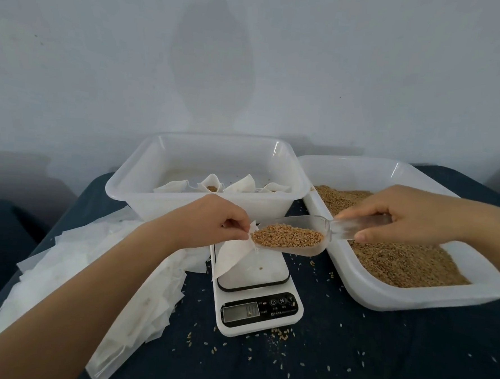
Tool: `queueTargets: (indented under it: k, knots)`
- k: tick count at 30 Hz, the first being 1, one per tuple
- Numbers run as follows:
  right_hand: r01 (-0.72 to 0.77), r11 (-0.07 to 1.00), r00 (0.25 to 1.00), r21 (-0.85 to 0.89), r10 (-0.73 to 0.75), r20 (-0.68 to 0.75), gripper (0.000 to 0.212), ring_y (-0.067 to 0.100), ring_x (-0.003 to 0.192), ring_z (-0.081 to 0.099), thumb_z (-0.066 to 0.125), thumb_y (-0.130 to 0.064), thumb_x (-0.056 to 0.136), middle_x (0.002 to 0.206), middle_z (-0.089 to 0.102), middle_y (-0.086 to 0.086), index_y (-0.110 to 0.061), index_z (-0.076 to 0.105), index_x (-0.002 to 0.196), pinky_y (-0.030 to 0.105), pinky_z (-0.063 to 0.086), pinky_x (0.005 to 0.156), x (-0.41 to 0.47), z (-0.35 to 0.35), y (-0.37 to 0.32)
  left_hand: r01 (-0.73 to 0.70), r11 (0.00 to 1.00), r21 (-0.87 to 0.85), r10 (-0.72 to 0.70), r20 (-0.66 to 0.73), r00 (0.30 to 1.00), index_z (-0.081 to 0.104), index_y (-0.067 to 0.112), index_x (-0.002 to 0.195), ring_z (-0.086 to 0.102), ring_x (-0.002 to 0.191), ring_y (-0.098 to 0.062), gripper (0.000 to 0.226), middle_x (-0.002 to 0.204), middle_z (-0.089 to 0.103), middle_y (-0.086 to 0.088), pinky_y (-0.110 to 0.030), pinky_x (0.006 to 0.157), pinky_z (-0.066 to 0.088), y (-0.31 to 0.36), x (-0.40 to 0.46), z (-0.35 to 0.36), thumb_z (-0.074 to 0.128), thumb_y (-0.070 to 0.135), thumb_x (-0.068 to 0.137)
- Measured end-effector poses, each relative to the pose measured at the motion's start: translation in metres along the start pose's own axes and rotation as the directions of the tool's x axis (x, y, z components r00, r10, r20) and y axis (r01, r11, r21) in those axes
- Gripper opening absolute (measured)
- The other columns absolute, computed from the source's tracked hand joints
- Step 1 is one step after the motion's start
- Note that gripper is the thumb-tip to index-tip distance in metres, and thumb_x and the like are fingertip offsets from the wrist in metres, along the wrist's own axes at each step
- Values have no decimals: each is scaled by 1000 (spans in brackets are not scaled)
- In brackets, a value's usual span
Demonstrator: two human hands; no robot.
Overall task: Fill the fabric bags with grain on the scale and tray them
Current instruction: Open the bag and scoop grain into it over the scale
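My left hand (214, 221) pinches the top edge of a white fabric bag (233, 257) that stands on the white digital scale (253, 301). A clear plastic scoop (292, 236), heaped with brown grain, is gripped by its handle in my right hand (408, 216). The scoop's front lip touches the bag's mouth. The grain tray (412, 296) lies at the right, holding a layer of grain (399, 263). Behind the scale stands a white tray (143, 194) with several filled bags (214, 185) inside.
A loose pile of flat white bags (91, 273) lies on the dark cloth at the left, under my left forearm. Spilled grains (281, 333) dot the cloth around the scale. A pale wall rises behind the trays.
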State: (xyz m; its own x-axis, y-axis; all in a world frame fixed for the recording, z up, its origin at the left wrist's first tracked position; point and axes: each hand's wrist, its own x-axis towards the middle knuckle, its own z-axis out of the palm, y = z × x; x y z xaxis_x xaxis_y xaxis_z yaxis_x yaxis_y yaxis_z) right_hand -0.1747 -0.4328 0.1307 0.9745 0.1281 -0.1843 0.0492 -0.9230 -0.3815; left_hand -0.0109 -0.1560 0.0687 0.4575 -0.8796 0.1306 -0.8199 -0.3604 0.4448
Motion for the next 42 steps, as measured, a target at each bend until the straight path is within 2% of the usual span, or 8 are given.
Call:
queueTargets:
  k: [2, 6, 8, 13, 21, 29, 35, 42]
  knots:
    - [0, 1000, 1000, -26, 0, 17, 35, -12, 96, 59, 66, -40, 86, 114, 61, -36, -61, 54, 111, 8, 44, 77, 0, -2, -4, -2, 1000, -5, 3, 3, 1000, 70, 22, 83, 55, 78, 3, 5, 75, 65, 18, -6, 70, 39, 0, 1, 0, 67, 26, 83]
    - [-8, 996, 999, -91, 12, 41, 32, 0, 95, 63, 63, -44, 84, 111, 67, -23, -61, 56, 110, 31, 51, 86, 1, -8, -14, 1, 1000, 19, -1, 9, 1000, 72, 24, 84, 54, 77, 6, 7, 77, 66, 18, -6, 70, 39, 2, 2, 0, 66, 27, 84]
    - [-9, 995, 998, -100, 14, 57, 31, 4, 93, 64, 62, -45, 84, 109, 68, -20, -60, 57, 110, 37, 52, 86, 1, -11, -18, 3, 1000, 28, -3, 8, 1000, 72, 25, 84, 54, 74, 8, 7, 76, 67, 17, -5, 69, 37, 3, 2, 1, 65, 27, 84]
    - [-18, 992, 997, -126, 28, 76, 32, 6, 96, 65, 62, -45, 83, 108, 68, -23, -55, 59, 114, 40, 52, 89, 1, -17, -25, -4, 999, 45, 4, -12, 1000, 73, 24, 84, 56, 78, 0, 8, 82, 70, 13, -14, 71, 42, 4, 2, 3, 66, 27, 84]
    - [-8, 988, 995, -152, 24, 101, 32, 20, 99, 66, 63, -41, 85, 108, 71, -9, -54, 60, 114, 50, 49, 92, 4, -29, -32, -70, 996, 51, 73, -72, 995, 75, 17, 86, 55, 82, 0, 9, 85, 70, 9, -10, 72, 39, 7, 1, 6, 67, 22, 84]
    - [-9, 985, 994, -173, 29, 109, 33, 21, 102, 65, 64, -39, 86, 108, 70, -8, -51, 62, 116, 50, 48, 93, 6, -35, -38, -65, 997, 46, 69, -89, 994, 75, 18, 88, 58, 81, -3, 9, 88, 71, 9, -14, 75, 41, 7, 1, 6, 67, 22, 84]
    - [-16, 980, 992, -200, 40, 117, 34, 13, 98, 64, 64, -42, 84, 105, 69, -17, -51, 61, 117, 46, 49, 92, 6, -37, -41, -79, 996, 45, 84, -103, 991, 75, 16, 88, 59, 83, -3, 10, 88, 71, 8, -14, 76, 42, 7, 0, 7, 67, 21, 84]
    - [-11, 978, 991, -208, 38, 128, 32, 13, 94, 64, 64, -45, 83, 102, 70, -14, -54, 61, 114, 43, 50, 88, 8, -41, -43, -88, 995, 52, 93, -115, 989, 75, 17, 87, 58, 83, -3, 10, 88, 71, 9, -19, 77, 43, 8, -1, 7, 67, 21, 84]
